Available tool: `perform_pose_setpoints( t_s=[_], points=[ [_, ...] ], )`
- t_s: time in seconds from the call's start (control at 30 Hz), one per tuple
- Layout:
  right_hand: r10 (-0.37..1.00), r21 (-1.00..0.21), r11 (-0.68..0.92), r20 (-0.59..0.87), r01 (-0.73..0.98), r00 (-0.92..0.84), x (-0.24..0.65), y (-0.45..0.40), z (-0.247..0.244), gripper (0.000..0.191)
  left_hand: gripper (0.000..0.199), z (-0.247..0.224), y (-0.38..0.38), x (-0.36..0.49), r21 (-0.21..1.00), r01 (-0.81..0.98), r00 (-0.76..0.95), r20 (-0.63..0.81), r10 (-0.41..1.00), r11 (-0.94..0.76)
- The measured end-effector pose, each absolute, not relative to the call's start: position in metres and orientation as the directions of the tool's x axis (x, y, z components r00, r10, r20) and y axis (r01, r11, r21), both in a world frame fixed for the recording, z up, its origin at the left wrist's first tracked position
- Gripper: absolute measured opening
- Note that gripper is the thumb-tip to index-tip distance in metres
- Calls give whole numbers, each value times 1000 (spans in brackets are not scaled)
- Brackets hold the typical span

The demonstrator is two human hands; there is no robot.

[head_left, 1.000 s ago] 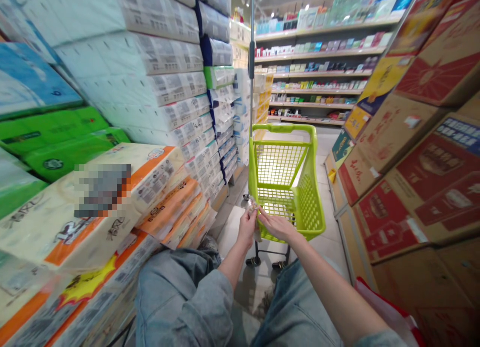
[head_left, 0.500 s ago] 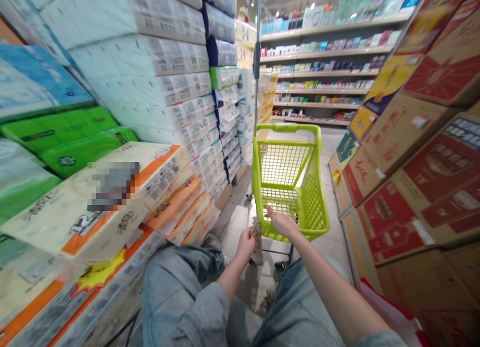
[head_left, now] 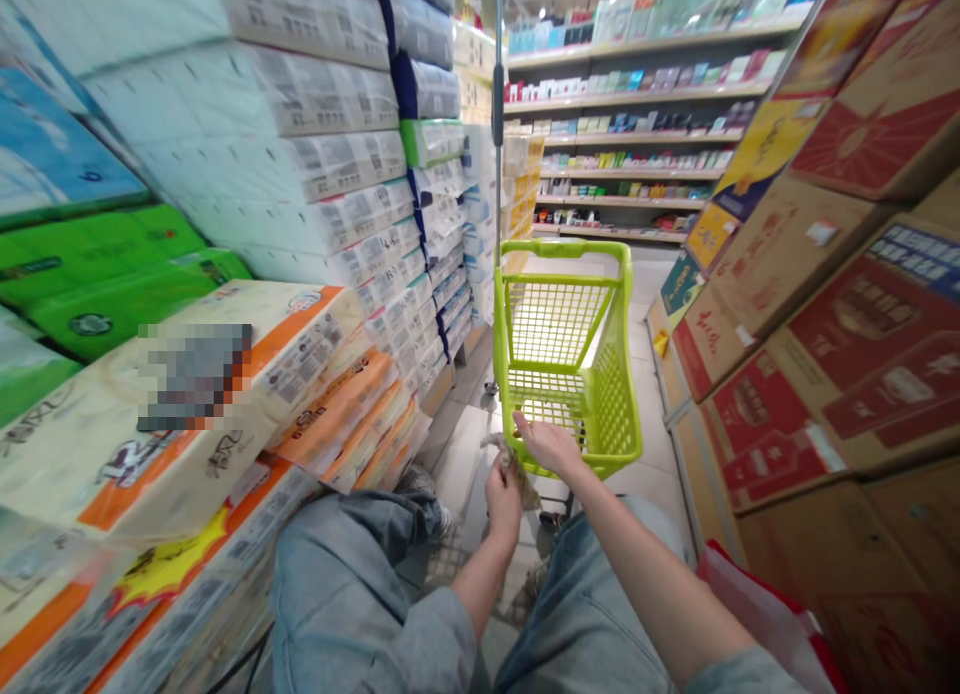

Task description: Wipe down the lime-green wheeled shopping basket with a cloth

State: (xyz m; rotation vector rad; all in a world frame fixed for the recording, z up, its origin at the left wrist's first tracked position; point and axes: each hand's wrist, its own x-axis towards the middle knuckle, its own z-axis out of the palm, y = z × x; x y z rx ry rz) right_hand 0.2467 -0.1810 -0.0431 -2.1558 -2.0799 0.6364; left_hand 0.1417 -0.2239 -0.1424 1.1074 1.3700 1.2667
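Observation:
A lime-green shopping cart (head_left: 566, 359) with a lattice basket stands right in front of me, its near rim toward my knees. My left hand (head_left: 504, 491) is closed on a crumpled, greyish-beige cloth (head_left: 529, 489) at the basket's near left corner. Part of that cloth sticks out above the fingers and part hangs to their right. On the near rim lies my right hand (head_left: 549, 446), thumb side up, curled over the edge of the cart. Its other fingertips are partly hidden.
On the left rise stacks of wrapped tissue packs (head_left: 330, 154), with orange-and-cream packs (head_left: 217, 374) nearer. Red and brown cartons (head_left: 795, 374) line the right side. A thin grey pole (head_left: 499, 104) stands behind the cart's left edge. Stocked shelves (head_left: 622, 139) close the far end.
My left hand has turned upward and nearer the basket corner, and the cloth that hung straight down now spreads to both sides of it. My right hand stays at the rim. The view has shifted slightly.

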Motion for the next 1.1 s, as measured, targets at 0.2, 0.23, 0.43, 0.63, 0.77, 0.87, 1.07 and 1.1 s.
perform_pose_setpoints(
  t_s=[0.2, 0.23, 0.43, 0.63, 0.77, 0.87, 1.07, 1.1],
  points=[
    [972, -325, -69, -236, 943, -10, 246, -182, -42, 90, 37, -128, -222, 137, 1000, 29, -146, 1, 989, 3],
    [972, -320, -64, -234, 945, -13, 246, -182, -42, 90, 38, -131, -223, 136, 1000, 27, -127, 6, 992, -3],
    [973, -313, -50, -229, 948, -24, 248, -185, -41, 92, 25, -157, -219, 135, 985, 120, -56, -117, 992, 123],
    [976, -324, -38, -215, 945, -34, 251, -184, -41, 92, 21, -162, -208, 127, 971, 125, -2, -206, 979, 204],
    [977, -288, -25, -211, 957, -38, 252, -183, -44, 94, 25, -144, -214, 122, 984, -19, 85, -174, 981, 176],
    [976, -255, 29, -201, 967, -82, 253, -185, -44, 95, 34, -128, -216, 113, 977, -126, 163, -153, 975, 174],
    [967, -173, 181, -150, 968, -207, 253, -191, -44, 91, 38, -106, -192, 83, 965, -249, -17, -94, 995, 87],
    [962, -159, 214, -134, 964, -236, 253, -191, -44, 89, 38, -102, -187, 79, 964, -254, -63, -100, 993, 81]
  ],
)
